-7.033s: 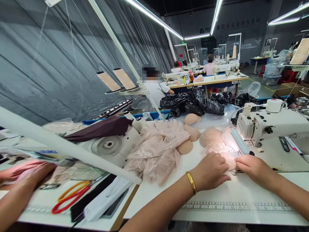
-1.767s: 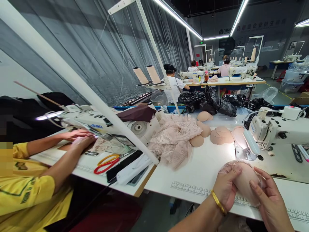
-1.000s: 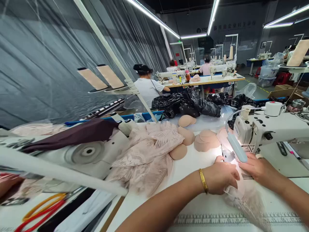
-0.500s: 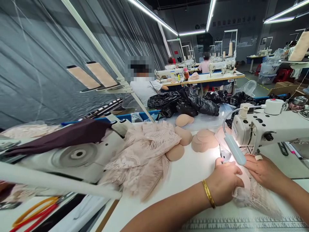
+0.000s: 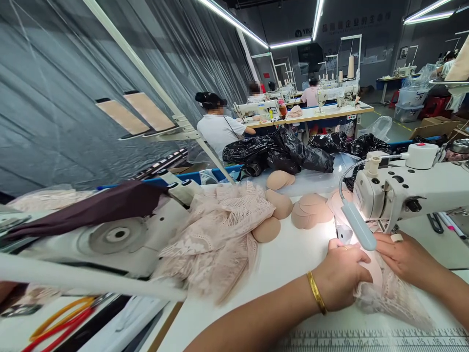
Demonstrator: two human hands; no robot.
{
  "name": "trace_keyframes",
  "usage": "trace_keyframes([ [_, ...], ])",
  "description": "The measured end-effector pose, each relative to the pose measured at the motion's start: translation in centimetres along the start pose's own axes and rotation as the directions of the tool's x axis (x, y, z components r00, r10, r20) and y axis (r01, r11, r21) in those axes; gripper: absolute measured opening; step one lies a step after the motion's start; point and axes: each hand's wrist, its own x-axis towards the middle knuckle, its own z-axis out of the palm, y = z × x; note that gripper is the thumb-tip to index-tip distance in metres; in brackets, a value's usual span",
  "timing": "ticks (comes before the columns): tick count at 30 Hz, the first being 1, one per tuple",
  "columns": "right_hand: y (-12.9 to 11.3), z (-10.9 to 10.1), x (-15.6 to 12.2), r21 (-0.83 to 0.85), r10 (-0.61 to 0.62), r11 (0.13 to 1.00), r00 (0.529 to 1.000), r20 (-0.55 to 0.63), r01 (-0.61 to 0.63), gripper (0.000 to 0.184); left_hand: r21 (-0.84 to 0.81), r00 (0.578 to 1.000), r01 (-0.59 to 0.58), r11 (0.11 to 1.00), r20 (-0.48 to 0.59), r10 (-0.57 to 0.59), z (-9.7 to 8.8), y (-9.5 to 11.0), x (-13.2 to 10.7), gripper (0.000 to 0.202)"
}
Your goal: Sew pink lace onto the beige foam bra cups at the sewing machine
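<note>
My left hand (image 5: 346, 271), with a gold bangle (image 5: 316, 292) at the wrist, is closed on a beige pad (image 5: 374, 269). Blush lace fabric (image 5: 397, 303) trails from the pad toward the table's front. My right hand (image 5: 410, 256) lies on the lace to the right of the pad, fingers stretched out. A small lamp (image 5: 359, 227) covers its fingertips. Both hands are just in front of the needle area of a white sewing machine (image 5: 421, 183). The lamp lights the machine plate (image 5: 343, 235). Where needle and cloth meet is hidden.
Heaped lace (image 5: 227, 230) lies left of my hands, beside stacked beige pads (image 5: 309, 211). A ruler strip (image 5: 366, 341) runs along the front edge. Black plastic bags (image 5: 282, 151) sit behind the table. Scissors (image 5: 62, 318) lie at lower left. A co-worker (image 5: 216, 124) sits beyond.
The view has shifted slightly. Both hands stay in nearly the same place at the machine, and the pad and lace look almost unchanged.
</note>
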Motion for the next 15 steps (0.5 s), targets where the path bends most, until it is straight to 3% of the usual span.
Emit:
trace_keyframes([
  [5, 0.2, -0.1, 0.1, -0.048, -0.050, 0.998, 0.996, -0.073, 0.046, 0.039, 0.045, 0.998, -0.055, 0.997, 0.025, 0.054, -1.2, -1.0, 0.3, 0.028],
  [10, 0.3, -0.1, 0.3, -0.077, -0.086, 0.994, 0.988, -0.126, 0.077, 0.039, 0.097, 0.995, -0.097, 0.991, 0.045, 0.093, -2.6, -2.4, 0.9, 0.011],
  [15, -0.1, -0.2, 0.2, 0.047, -0.021, 0.999, 0.998, -0.060, 0.024, 0.038, 0.182, 0.993, -0.100, 0.978, 0.081, 0.087, -3.8, -3.3, 1.4, 0.010],
])
